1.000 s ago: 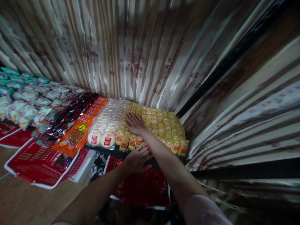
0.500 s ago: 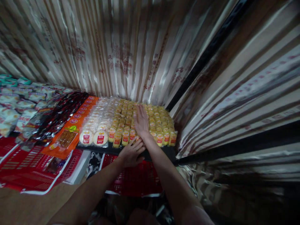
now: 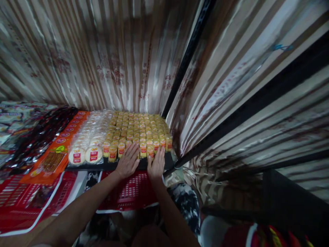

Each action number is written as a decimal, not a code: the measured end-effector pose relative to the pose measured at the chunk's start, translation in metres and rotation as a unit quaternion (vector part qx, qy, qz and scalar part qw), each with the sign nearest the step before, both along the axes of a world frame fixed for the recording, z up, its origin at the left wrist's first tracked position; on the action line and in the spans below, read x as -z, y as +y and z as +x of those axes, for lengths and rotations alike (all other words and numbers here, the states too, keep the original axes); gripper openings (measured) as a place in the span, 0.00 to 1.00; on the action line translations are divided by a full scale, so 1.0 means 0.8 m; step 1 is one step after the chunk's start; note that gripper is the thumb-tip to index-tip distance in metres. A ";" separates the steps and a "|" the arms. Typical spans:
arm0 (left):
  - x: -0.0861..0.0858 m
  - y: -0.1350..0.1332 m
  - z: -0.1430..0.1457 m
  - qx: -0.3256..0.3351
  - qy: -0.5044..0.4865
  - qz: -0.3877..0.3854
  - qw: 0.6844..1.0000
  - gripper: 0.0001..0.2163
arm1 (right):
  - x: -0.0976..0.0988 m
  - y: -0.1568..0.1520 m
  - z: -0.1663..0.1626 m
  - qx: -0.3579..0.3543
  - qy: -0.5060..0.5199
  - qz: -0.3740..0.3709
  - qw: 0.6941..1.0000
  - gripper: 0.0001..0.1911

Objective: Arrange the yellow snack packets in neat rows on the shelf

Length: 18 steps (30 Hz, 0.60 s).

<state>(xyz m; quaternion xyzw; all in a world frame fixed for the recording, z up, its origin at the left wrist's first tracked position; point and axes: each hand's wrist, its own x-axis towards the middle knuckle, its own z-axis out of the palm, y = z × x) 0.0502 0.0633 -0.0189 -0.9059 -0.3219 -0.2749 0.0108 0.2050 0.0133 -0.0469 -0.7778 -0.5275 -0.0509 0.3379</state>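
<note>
Rows of small yellow snack packets with red labels fill the right part of a dark shelf. My left hand lies flat and open against the front row of these packets, at the shelf's front edge. My right hand lies beside it, fingers stretched out, touching the front packets further right. Neither hand holds anything. Round white packets with red labels sit left of the yellow ones.
An orange packet and dark glossy packets lie further left. Red plastic baskets stand below the shelf. Striped shiny curtain hangs behind and to the right, with black shelf bars crossing it.
My right hand drew back from the middle of the yellow packets to the front row. My left hand moved up onto the front row. The view swung right.
</note>
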 end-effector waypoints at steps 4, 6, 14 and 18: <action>-0.037 0.019 0.040 -0.022 -0.033 -0.028 0.999 0.21 | -0.001 0.008 0.000 0.017 0.023 0.000 1.000 0.35; -0.056 0.036 0.068 -0.030 -0.002 -0.054 0.998 0.21 | -0.001 0.012 0.001 0.030 0.032 -0.003 0.999 0.35; -0.076 0.104 0.140 -0.077 0.154 -0.219 0.960 0.27 | 0.000 0.017 -0.003 0.067 0.024 -0.014 0.997 0.35; -0.062 0.111 0.142 -0.053 0.189 -0.238 0.951 0.29 | -0.002 0.022 -0.008 0.081 0.036 -0.023 0.996 0.34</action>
